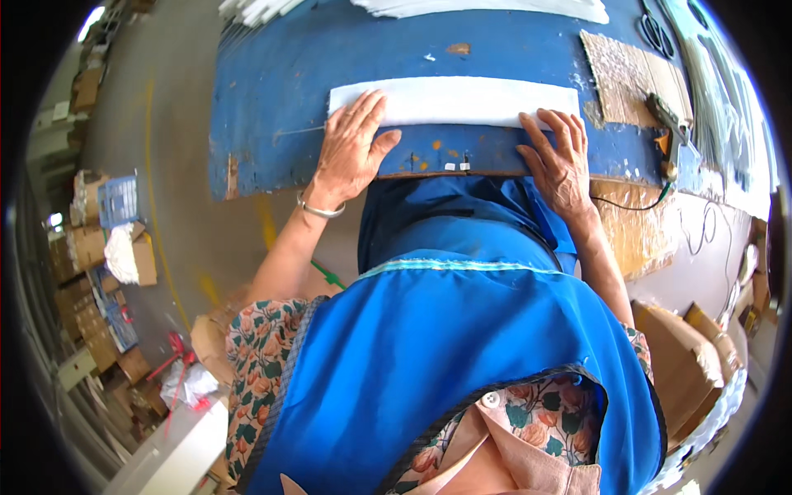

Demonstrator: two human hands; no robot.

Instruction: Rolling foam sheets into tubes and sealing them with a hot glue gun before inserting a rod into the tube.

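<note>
A long white strip [454, 101] lies flat across the worn blue tabletop [272, 99], running left to right close to the near edge. The left hand [351, 153] presses its left end, fingers spread flat, thumb angled out on the blue surface. The right hand [561, 157] covers the strip's right end with loosely spread fingers, hiding that corner. A blue apron [462, 346] blocks everything under the table's near edge. At the far edge, more white sheets [487, 8] are cut off by the frame. A piece of cardboard [631, 78] and what may be a hand tool [664, 111] crowd the right; bare blue surface stays open leftward.
</note>
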